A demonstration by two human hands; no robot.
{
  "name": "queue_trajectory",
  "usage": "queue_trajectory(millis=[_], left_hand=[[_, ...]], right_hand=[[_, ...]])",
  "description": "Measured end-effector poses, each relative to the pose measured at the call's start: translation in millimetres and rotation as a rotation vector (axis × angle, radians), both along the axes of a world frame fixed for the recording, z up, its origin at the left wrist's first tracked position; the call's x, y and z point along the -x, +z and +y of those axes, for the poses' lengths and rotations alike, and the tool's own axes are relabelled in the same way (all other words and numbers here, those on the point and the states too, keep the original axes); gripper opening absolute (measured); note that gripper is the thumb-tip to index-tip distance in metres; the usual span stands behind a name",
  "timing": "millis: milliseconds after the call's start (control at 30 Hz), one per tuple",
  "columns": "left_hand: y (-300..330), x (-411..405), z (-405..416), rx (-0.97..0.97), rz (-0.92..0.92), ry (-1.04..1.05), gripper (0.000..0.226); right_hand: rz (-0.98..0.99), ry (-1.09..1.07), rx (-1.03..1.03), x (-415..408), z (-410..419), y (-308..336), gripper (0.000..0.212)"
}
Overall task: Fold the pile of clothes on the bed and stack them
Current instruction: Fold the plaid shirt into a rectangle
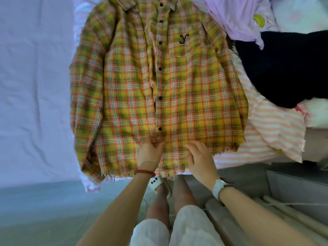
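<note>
A yellow plaid shirt (156,82) is spread flat, front up and buttoned, on the lilac bed (33,82). Its hem near the button line is pinched by the left hand (150,153). Just right of that, the right hand (200,158) is rested on the hem, fingers loosely bent, nothing gripped. The pile of clothes (276,68) is heaped against the shirt's right side.

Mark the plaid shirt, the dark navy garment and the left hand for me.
plaid shirt (186,89): head view, on the front panel below the chest pocket.
dark navy garment (284,68): head view, on the middle of its bulk.
left hand (150,150): head view, on the back of the hand at the hem.
</note>
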State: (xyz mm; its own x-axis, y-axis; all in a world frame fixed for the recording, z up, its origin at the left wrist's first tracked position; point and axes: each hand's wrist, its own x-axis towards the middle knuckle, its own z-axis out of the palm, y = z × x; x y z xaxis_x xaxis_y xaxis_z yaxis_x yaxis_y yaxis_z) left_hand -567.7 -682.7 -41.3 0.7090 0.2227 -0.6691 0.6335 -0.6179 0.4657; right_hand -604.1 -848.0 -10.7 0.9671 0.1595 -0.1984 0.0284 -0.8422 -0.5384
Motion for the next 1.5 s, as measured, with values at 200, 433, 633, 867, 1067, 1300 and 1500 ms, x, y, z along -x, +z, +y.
queue_trajectory(millis=[200, 433, 633, 867, 1067, 1300, 1500], left_hand=[[-3, 3, -9, 0.038, -0.113, 0.061, 0.023], [12, 15, 16, 0.053, -0.140, 0.125, 0.008], [26, -73, 31, 0.058, -0.316, 0.094, 0.020], [28, -200, 36, -0.058, -0.395, 0.043, 0.025], [21, -304, 50, -0.201, -0.530, -0.113, 0.024], [19, -418, 76, -0.405, -0.563, -0.439, 0.032], [8, -515, 77, -0.495, -0.412, -0.694, 0.052]], right_hand=[[0.109, 0.027, 0.226, -10, -17, -11, 0.045], [0.104, 0.061, 0.246, -41, -3, -4, 0.037], [-0.044, 0.138, 0.054, -127, 13, 22, 0.032], [-0.061, 0.112, -0.029, -287, 34, 19, 0.031], [-0.153, 0.238, 0.128, -400, 36, -6, 0.030], [-0.237, 0.487, 0.407, -511, 50, -5, 0.039], [-0.121, 0.504, 0.634, -563, 53, -13, 0.035]])
